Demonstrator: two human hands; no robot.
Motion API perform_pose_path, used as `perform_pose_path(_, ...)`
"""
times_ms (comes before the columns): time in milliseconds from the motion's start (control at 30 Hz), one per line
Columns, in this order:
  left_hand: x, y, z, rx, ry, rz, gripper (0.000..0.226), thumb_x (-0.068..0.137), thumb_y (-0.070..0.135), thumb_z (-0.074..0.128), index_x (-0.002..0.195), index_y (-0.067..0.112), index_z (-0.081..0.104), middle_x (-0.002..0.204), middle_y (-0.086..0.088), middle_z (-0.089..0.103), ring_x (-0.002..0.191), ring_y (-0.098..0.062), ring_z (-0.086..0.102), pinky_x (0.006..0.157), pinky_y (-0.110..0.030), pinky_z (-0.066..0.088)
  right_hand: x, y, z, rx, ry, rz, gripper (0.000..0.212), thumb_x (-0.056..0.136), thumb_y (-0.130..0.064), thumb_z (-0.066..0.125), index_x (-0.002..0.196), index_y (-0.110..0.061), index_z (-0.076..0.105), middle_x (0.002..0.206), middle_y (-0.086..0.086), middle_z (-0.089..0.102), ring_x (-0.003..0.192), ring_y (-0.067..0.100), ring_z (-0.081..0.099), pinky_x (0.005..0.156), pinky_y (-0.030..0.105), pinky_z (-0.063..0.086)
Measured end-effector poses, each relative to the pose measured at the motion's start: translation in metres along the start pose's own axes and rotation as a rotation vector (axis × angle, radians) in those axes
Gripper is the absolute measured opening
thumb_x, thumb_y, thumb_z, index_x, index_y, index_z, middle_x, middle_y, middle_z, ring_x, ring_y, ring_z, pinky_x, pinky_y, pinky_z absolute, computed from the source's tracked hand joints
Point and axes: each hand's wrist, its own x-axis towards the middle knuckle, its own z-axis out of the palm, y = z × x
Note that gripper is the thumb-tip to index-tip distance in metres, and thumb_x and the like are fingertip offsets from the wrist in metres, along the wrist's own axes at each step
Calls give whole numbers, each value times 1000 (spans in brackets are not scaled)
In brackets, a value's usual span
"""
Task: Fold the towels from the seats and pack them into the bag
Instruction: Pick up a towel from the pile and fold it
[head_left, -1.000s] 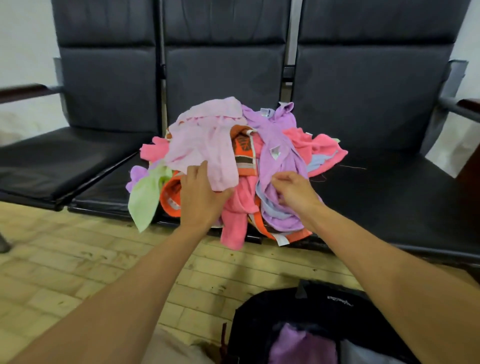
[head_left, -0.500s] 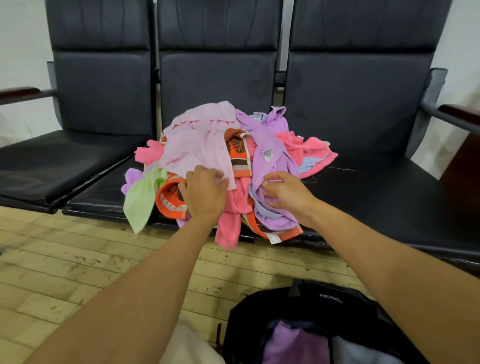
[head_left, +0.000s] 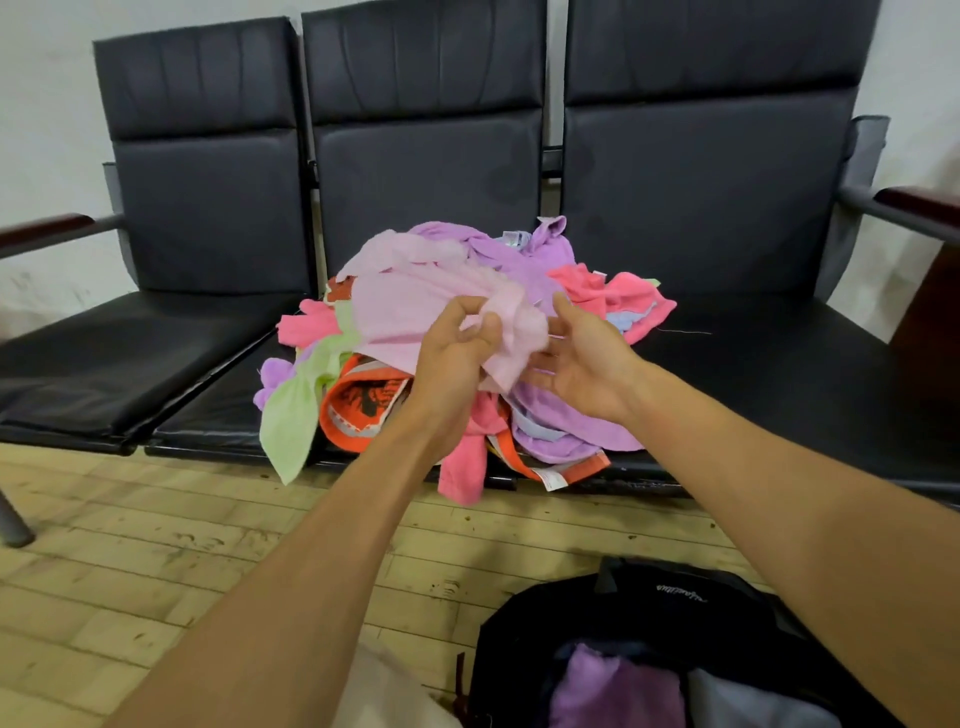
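Observation:
A heap of towels (head_left: 550, 421) in pink, purple, orange and green lies on the middle seat (head_left: 208, 415) of a black bench. My left hand (head_left: 457, 353) grips a bunched corner of the pale pink towel (head_left: 410, 306) lifted off the top of the heap. My right hand (head_left: 582, 358) is just right of that corner with fingers spread, touching the fabric's edge. A black bag (head_left: 675, 613) stands open on the floor at the bottom right, with a purple towel (head_left: 613, 686) inside.
The bench has three black padded seats with armrests (head_left: 47, 228) at both ends. The left seat (head_left: 104, 353) and right seat (head_left: 779, 374) hold no towels. A green towel (head_left: 291, 421) hangs over the seat's front edge. Worn wooden floor (head_left: 156, 561) lies below.
My left hand has lifted the pale pink towel's corner up off the heap. My right hand has left the purple towel and opened beside the pink one. The camera has moved closer.

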Motion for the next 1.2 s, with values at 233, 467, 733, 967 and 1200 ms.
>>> perform_pose_path(233,-13,2,33,86,-203,-26,5,89,12,64,93,14,62,94,-10,64,86,-18,60,76,-26,49,-6,-23,-2,-12,116,59,29,105,-16,35,96,-2,58,98,26,62,90,23,62,84,22,47)
perform_pose_path(467,-5,-1,51,115,131,-5,17,93,5,50,87,13,64,83,3,68,81,-11,62,76,-19,49,-33,-53,-52,387,254,-97,26,96,-2,41,112,-1,61,113,15,66,111,31,61,101,45,47)
perform_pose_path(733,0,-44,97,174,307,-403,13,70,20,58,75,9,58,66,-9,53,57,-23,48,53,-27,37,-93,-68,-144,458,454,-198,22,93,-2,38,86,-7,58,82,8,62,78,19,61,63,27,54)
perform_pose_path(967,-3,-91,146,139,358,-539,71,79,25,68,136,2,31,129,-10,45,115,-28,50,87,-36,47,-123,-39,-208,272,533,-39,17,90,2,45,94,-2,61,87,12,65,75,15,69,59,28,53)
perform_pose_path(1200,3,-116,157,81,396,-557,86,59,20,72,133,4,31,126,-17,51,103,-32,59,89,-44,53,-121,-34,-232,114,524,51,24,87,-15,63,110,-11,64,105,15,70,97,32,67,85,43,54)
